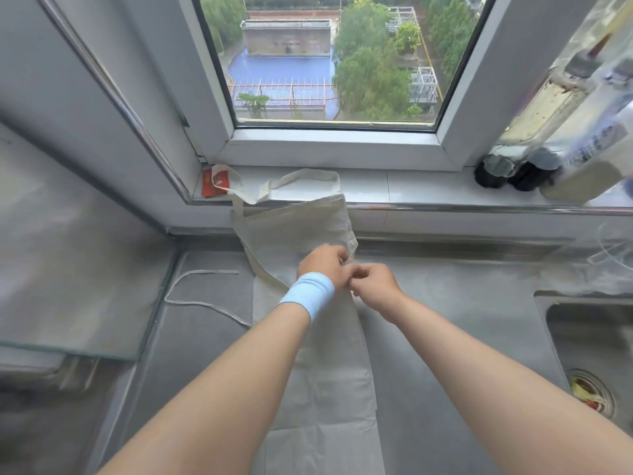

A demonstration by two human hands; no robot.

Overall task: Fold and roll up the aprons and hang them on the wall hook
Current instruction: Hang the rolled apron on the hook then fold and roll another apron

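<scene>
While left hand (321, 265) and right hand (374, 281) fingers pinch its edge, cream apron (335, 371) lies folded.

Red packet (214, 182) on windowsill (411, 186); bottles (513, 168) at sill's right end; sink (589, 337) lower right.

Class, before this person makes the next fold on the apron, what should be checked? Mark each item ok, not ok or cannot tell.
1. The apron lies flat along the counter: ok.
2. The left hand and right hand both pinch its right edge: ok.
3. The neck strap gathered in: not ok, it lies on the window sill.
4. The tie string tucked in: not ok, it trails loose on the counter.
5. Cloth apart from the sink: ok.
6. The wall hook found: cannot tell, none in view.
</scene>
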